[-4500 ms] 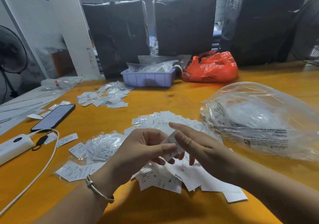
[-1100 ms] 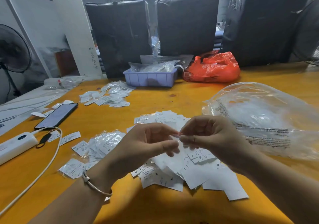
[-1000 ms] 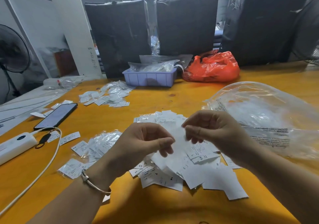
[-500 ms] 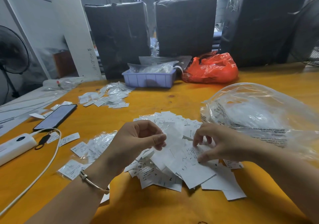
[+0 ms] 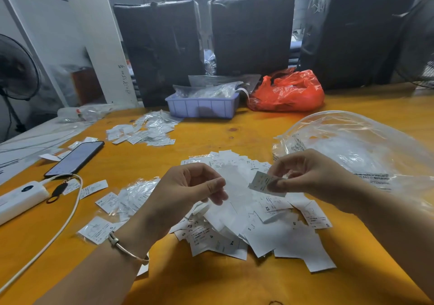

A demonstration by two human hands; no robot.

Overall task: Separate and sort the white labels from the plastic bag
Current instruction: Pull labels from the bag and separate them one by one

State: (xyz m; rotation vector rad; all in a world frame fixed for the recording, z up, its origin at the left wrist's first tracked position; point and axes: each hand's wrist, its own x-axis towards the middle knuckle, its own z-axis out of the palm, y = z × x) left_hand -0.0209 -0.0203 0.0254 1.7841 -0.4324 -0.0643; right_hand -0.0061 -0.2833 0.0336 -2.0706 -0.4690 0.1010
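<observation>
A heap of loose white labels (image 5: 265,225) lies on the orange table (image 5: 211,281) in front of me. My right hand (image 5: 312,178) hovers above the heap and pinches one small printed label (image 5: 264,183) between thumb and fingertips. My left hand (image 5: 187,192), with a bangle on its wrist, is curled opposite it, thumb and forefinger pinching a blurred white label (image 5: 234,182). A large clear plastic bag (image 5: 357,147) lies puffed up just right of the heap, behind my right hand.
Small clear packets of labels (image 5: 131,196) lie left of the heap, with more (image 5: 148,131) farther back. A phone (image 5: 75,158), a white power bank (image 5: 21,198) and its cable sit at the left. A lavender tray (image 5: 202,107), an orange bag (image 5: 286,91) and black wrapped boxes (image 5: 251,30) stand behind.
My right hand dropped onto the heap half a second ago and has now risen with a small label pinched in it. My left hand stayed in place above the heap.
</observation>
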